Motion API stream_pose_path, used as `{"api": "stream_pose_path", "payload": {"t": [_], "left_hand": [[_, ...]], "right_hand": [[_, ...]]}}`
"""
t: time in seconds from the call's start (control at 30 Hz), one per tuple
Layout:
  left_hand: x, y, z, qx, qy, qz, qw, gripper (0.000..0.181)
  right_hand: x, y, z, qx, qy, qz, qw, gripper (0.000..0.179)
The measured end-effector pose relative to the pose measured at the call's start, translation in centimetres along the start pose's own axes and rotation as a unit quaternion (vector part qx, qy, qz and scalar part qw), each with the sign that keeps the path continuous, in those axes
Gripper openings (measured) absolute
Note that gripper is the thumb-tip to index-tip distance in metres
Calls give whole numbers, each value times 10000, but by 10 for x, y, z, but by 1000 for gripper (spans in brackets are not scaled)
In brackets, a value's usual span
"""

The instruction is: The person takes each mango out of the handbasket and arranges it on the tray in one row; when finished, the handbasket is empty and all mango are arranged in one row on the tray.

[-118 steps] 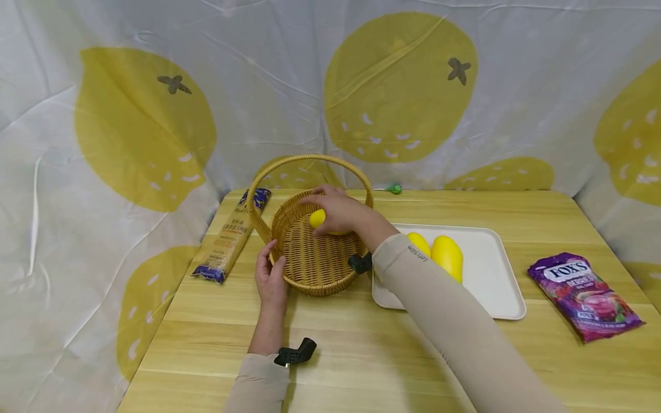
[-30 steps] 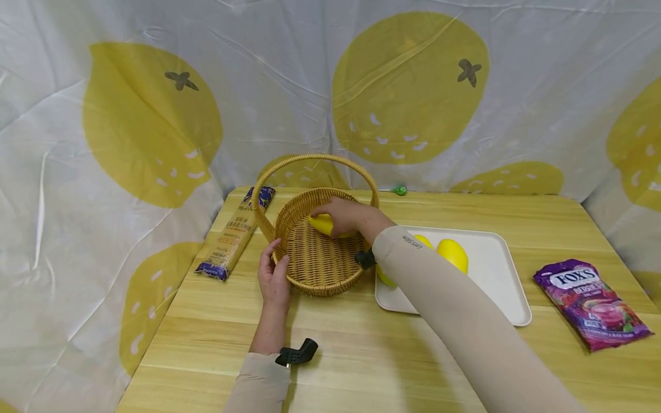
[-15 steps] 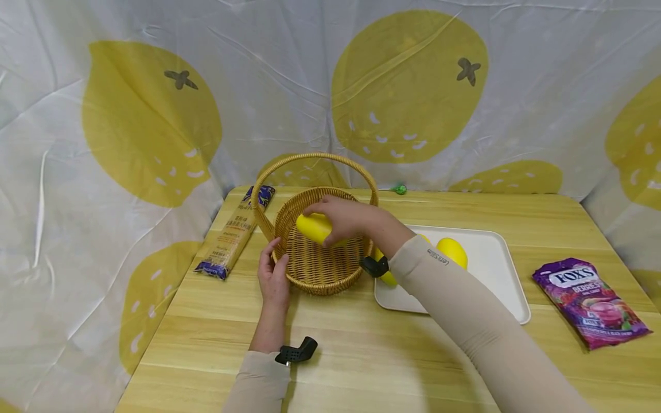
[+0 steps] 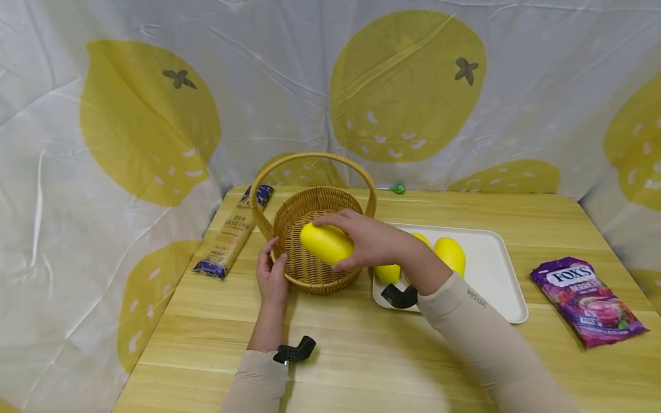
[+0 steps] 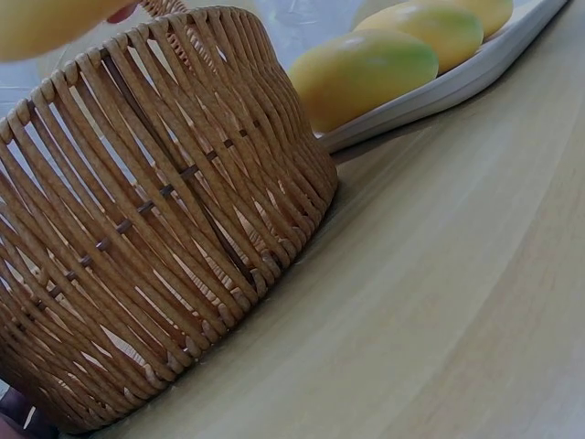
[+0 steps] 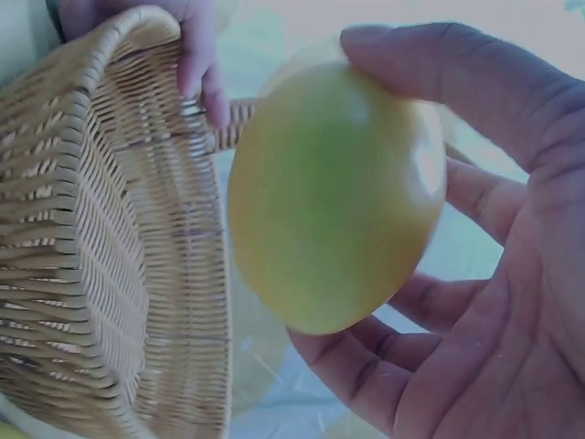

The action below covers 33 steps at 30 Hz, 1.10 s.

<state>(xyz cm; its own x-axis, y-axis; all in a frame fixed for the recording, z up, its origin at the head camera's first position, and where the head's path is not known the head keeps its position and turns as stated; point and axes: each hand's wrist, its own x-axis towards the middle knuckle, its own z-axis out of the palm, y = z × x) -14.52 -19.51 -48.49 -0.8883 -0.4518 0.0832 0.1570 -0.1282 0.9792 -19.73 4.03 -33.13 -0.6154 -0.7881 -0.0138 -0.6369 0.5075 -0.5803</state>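
My right hand (image 4: 364, 241) grips a yellow mango (image 4: 326, 243) by its sides, thumb on one side and fingers on the other. In the head view the mango overlaps the near right part of the round wicker basket (image 4: 310, 281), which has a tall arched handle. The right wrist view shows the mango's green-tinted end (image 6: 334, 201) beside the basket's open top (image 6: 164, 274). At the basket's left rim my left hand (image 4: 272, 275) holds on, thumb and fingers on the wall. No other mango shows inside the basket.
Right of the basket lies a white tray (image 4: 490, 281) with three mangoes (image 4: 449, 255) on its left part. A purple candy bag (image 4: 586, 301) lies far right, a spaghetti packet (image 4: 232, 235) left of the basket. Behind is a small green lollipop (image 4: 398, 189) near the curtain.
The right hand has lifted the mango from low inside the basket, bringing it up and toward the near right side. The left hand has kept its place on the rim.
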Motion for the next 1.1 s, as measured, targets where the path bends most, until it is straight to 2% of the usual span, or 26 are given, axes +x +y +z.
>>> {"api": "stream_pose_path", "payload": {"t": [0.3, 0.43, 0.57, 0.63, 0.83, 0.97, 1.1], "left_hand": [[-1, 2, 0, -76, -7, -57, 10000, 43], [-1, 2, 1, -201, -2, -15, 9998, 42], [-1, 2, 3, -264, -7, -14, 9996, 43], [-1, 3, 5, -292, -7, -3, 9996, 42], [-1, 4, 7, -310, -20, 19, 9995, 41], [0, 3, 6, -314, 10, -26, 9995, 41], [0, 3, 5, -379, 64, -30, 9993, 42]], "right_hand": [[-47, 5, 23, 616, 428, 220, 9969, 97], [-62, 9, 31, 574, 525, 237, 9967, 98], [-78, 15, 34, 578, 617, 419, 9955, 98], [-86, 21, 35, 700, 637, 452, 9945, 93], [-105, 44, 33, 1003, 828, 351, 9909, 59], [-118, 59, 24, 1302, 974, 720, 9841, 61], [-131, 74, 10, 1723, 1066, 1210, 9718, 66]]}}
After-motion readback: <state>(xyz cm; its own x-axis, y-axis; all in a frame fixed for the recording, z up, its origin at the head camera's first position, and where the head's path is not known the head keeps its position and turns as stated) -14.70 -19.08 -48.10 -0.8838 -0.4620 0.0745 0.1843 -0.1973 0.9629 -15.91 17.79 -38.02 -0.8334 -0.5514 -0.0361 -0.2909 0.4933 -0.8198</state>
